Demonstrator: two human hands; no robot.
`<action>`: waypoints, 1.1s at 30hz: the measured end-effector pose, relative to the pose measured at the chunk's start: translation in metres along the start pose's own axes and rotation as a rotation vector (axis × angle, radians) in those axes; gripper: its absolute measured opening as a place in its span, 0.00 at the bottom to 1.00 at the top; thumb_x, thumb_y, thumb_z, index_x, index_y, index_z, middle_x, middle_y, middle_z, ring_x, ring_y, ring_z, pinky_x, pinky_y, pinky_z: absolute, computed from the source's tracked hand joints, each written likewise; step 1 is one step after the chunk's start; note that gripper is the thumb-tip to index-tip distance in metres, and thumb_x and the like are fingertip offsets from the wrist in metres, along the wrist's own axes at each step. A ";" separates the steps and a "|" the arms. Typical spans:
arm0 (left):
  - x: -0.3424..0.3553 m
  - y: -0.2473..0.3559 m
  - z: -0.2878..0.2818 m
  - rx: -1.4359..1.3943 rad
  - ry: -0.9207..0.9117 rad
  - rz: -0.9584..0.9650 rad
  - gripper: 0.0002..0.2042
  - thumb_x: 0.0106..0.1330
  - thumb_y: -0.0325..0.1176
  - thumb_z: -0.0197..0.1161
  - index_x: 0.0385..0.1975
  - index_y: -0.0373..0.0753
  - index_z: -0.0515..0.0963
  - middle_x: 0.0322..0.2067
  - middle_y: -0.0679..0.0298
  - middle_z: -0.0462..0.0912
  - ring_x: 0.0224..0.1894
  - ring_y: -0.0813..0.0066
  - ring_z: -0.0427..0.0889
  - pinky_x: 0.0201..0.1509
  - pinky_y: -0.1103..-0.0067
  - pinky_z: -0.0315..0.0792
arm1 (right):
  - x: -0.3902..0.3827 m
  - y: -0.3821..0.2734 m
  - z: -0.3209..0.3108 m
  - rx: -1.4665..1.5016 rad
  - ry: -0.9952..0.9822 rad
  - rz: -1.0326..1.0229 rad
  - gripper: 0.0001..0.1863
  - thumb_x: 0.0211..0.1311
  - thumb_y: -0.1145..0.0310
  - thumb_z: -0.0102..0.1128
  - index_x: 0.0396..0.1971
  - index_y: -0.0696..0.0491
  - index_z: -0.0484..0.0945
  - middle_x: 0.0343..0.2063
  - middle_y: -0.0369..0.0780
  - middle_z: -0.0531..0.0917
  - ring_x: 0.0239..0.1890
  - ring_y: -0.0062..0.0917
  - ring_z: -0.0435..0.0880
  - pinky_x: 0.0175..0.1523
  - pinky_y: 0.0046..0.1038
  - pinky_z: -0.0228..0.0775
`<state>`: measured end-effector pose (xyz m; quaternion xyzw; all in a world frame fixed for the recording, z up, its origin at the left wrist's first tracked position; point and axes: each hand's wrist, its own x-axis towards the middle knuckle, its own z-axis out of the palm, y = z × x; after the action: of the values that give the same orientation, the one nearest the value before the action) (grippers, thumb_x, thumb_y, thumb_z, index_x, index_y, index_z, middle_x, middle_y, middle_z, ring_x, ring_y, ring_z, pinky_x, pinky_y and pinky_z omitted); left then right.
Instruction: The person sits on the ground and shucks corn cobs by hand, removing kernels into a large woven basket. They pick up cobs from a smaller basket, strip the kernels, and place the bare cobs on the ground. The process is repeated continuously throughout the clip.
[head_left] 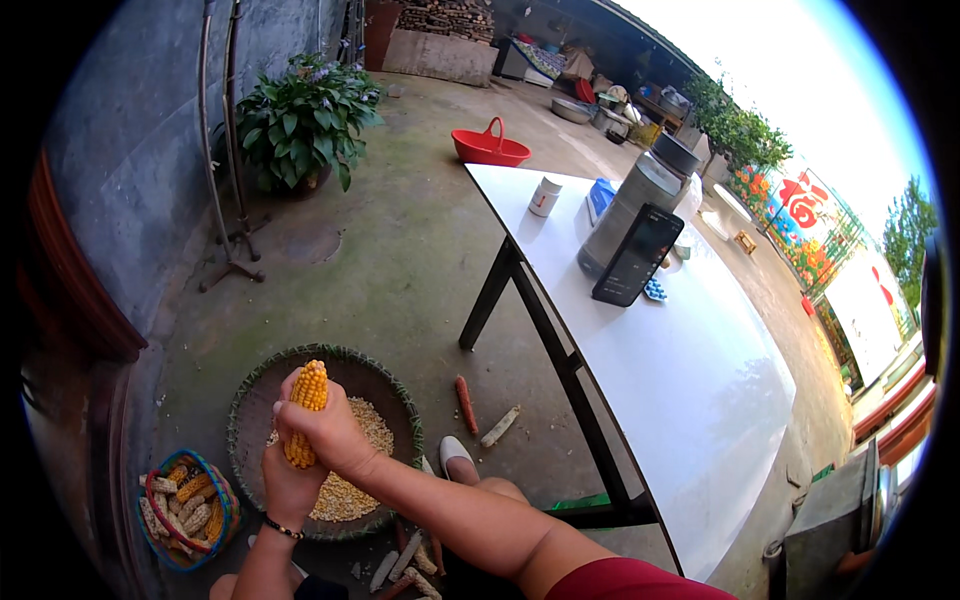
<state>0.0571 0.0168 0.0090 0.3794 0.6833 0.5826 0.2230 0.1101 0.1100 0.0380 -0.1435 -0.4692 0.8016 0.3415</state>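
Standing on yard floor (pixel 400 250): white table (pixel 680 400), right. Near left: round basket (pixel 397 415), loose kernels (pixel 345 498); small basket (pixel 231 508), cobs (pixel 185 510). Left hand (pixel 290 482), right hand (pixel 332 432) curled around 1 yellow corn (pixel 309 387).

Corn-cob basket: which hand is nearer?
Left. The left hand is right of the corn-cob basket, the right hand farther right and higher in view.

Concrete floor (pixel 400 260) with woven basket (pixel 396 405), loose cobs (pixel 500 426); white table (pixel 690 400) with bottle (pixel 628 212), phone (pixel 638 255).

Glares with daylight off the bench (pixel 690 400), bleaches sky (pixel 790 60) beyond it, dims left of it, warps far from it.
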 end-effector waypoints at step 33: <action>0.005 -0.007 -0.011 -0.131 -0.210 -0.167 0.11 0.42 0.22 0.61 0.28 0.34 0.73 0.27 0.70 0.77 0.31 0.82 0.77 0.34 0.81 0.70 | 0.007 -0.006 -0.004 0.063 -0.135 0.056 0.05 0.42 0.76 0.54 0.22 0.56 0.69 0.15 0.34 0.73 0.17 0.18 0.73 0.24 0.21 0.65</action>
<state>0.0442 0.0139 0.0055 0.3647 0.6458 0.5627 0.3651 0.1096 0.1191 0.0413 -0.0914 -0.4614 0.8331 0.2910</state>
